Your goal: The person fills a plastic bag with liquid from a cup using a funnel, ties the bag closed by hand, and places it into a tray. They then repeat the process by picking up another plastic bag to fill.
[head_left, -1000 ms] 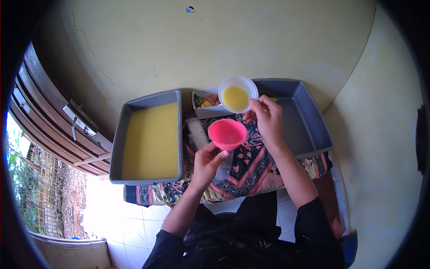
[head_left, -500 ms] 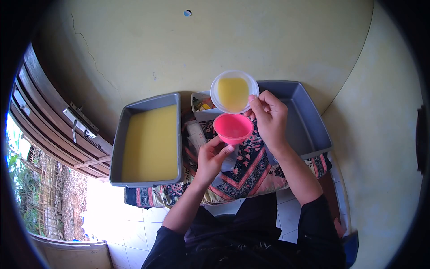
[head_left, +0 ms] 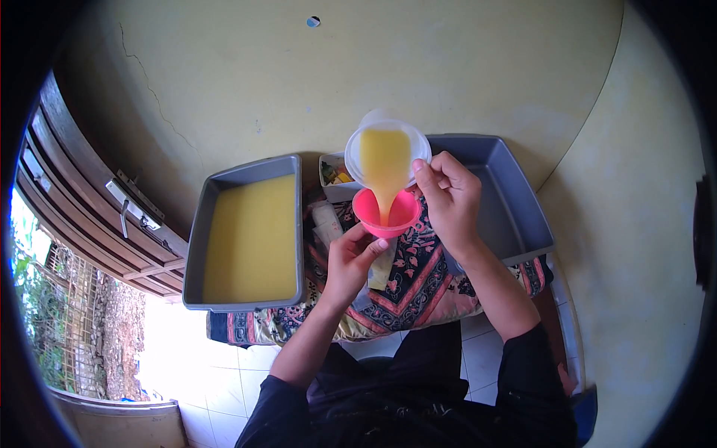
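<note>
The right hand (head_left: 448, 198) holds a round clear plastic cup (head_left: 386, 153) by its rim, fingers (head_left: 422, 173) pinched on the edge. The cup is tipped steeply forward, and a stream of yellow liquid (head_left: 384, 201) runs from its lip into a pink plastic funnel (head_left: 387, 213) directly below, the two nearly touching. The left hand (head_left: 347, 261) grasps the funnel from underneath, thumb and fingers closed around its lower part. A narrow clear plastic pouch (head_left: 382, 265) hangs under the funnel beside that hand, showing a yellowish tint.

All of this sits over a dark patterned cloth with pink and red motifs (head_left: 418, 276). To the left, a grey rectangular metal tray (head_left: 196, 239) rests on the cloth, filled with the same yellow liquid. To the right, behind the right hand, lies a second grey rectangular tray (head_left: 508, 201). Between the two trays, just behind the cup, stands a small white box (head_left: 334, 175) with coloured bits inside.
</note>
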A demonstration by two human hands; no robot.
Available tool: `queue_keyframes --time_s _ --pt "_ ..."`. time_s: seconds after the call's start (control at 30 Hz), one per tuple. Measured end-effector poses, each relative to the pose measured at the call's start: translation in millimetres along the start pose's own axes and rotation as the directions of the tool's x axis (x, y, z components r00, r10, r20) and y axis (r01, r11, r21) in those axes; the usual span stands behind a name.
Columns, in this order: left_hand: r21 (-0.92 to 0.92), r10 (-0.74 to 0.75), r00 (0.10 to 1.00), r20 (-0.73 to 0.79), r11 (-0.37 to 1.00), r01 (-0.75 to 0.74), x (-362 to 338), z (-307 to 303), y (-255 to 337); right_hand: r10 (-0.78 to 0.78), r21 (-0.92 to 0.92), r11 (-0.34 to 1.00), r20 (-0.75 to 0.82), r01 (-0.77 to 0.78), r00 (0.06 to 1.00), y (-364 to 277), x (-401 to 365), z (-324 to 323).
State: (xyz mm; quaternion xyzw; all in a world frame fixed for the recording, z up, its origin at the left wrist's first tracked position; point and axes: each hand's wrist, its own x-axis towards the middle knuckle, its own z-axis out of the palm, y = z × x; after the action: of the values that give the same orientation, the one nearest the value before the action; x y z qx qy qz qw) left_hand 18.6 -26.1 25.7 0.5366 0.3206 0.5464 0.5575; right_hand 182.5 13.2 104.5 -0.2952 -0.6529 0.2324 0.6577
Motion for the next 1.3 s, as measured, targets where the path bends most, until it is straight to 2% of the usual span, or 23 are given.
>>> queue_keyframes --time_s 0.4,0.47,0.67,1.3 --pt "-0.017 0.024 1.0 -0.009 1.0 -0.024 -0.5 0.0 1.7 -0.01 -0.029 1.0 0.014 0.01 1.0 2.4 0.1 -1.2" --pt "-0.016 0.013 1.0 -0.006 1.0 -0.013 -0.9 -0.4 1.5 0.039 0.086 0.996 -0.021 -0.037 0.999 0.7 0.8 2.1" --pt "-0.025 -0.012 1.0 -0.004 1.0 0.012 -0.6 -2.3 -1.0 0.118 0.16 0.98 -0.002 -0.116 0.993 2.2 3.4 0.6" --pt "-0.022 0.002 1.0 -0.017 1.0 -0.003 0.1 -4.2 -7.4 0.116 0.131 0.985 -0.004 -0.114 0.993 7.6 0.1 0.8"
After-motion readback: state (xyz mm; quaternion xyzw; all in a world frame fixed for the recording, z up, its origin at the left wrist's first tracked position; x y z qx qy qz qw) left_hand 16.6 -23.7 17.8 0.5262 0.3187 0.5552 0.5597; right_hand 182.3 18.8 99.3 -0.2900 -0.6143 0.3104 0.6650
